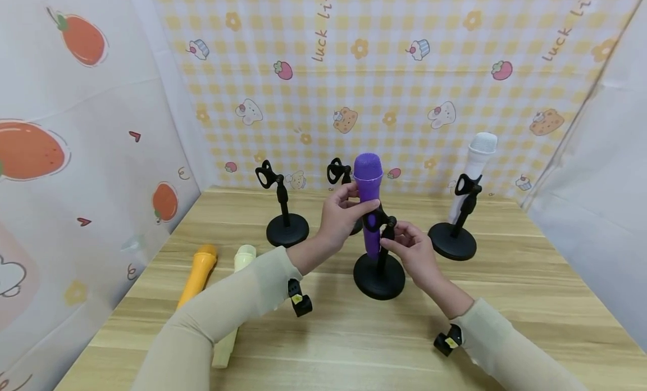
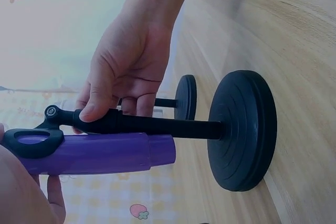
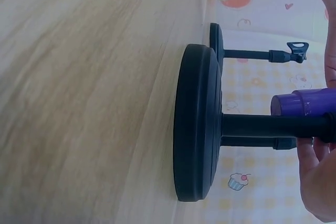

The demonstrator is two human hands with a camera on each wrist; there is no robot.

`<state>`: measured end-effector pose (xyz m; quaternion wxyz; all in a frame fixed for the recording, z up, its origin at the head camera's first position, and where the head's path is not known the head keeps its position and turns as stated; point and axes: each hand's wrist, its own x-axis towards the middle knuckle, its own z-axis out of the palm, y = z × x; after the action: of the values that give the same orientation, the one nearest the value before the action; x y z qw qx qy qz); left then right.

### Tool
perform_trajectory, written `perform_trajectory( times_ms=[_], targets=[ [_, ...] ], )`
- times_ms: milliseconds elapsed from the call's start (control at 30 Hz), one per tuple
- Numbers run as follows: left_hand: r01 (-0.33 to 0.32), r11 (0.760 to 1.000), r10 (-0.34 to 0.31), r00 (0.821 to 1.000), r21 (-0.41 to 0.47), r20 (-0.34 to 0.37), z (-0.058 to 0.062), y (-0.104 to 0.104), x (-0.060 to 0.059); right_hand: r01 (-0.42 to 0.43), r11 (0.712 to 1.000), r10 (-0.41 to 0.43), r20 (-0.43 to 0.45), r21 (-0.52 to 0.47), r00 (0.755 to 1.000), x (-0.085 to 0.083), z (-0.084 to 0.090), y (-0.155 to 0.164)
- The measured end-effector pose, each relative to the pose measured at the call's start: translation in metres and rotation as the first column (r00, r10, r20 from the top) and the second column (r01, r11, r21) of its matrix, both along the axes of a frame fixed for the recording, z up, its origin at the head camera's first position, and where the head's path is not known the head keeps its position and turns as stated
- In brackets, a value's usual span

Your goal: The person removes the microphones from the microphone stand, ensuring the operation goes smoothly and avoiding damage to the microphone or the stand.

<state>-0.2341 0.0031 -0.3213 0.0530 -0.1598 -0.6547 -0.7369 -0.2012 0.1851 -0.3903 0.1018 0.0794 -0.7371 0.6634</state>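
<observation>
Fingers (image 1: 346, 191) curl, left hand (image 1: 337, 218) gripping purple microphone (image 1: 369, 190), right hand (image 1: 418, 255) apparently pinching black stand (image 1: 382, 281).

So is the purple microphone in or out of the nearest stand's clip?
In: the clip sits around the purple microphone, whose colour shows through the clip's side opening.

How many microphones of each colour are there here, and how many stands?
Purple microphone: 1
White microphone: 1
Orange microphone: 1
Pale yellow microphone: 1
Black stands: 4
Total: 8 things, 4 microphones and 4 stands
</observation>
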Motion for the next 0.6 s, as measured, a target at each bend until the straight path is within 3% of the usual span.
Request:
perform_trajectory(
  times_ms=[233,600],
  targets=[
    [0.018,1.0,-0.018,1.0,0.014,0.006,0.0011,-0.0018,-0.0033,-0.038,0.999,0.038,-0.017,-0.035,0.999,-0.0023,-0.0001,0.0008],
    [0.076,0.995,-0.078,0.996,0.07,0.036,0.0028,-0.0039,-0.0071,-0.069,0.995,0.072,0.03,-0.07,0.997,-0.0031,0.0033,0.002]
  ],
)
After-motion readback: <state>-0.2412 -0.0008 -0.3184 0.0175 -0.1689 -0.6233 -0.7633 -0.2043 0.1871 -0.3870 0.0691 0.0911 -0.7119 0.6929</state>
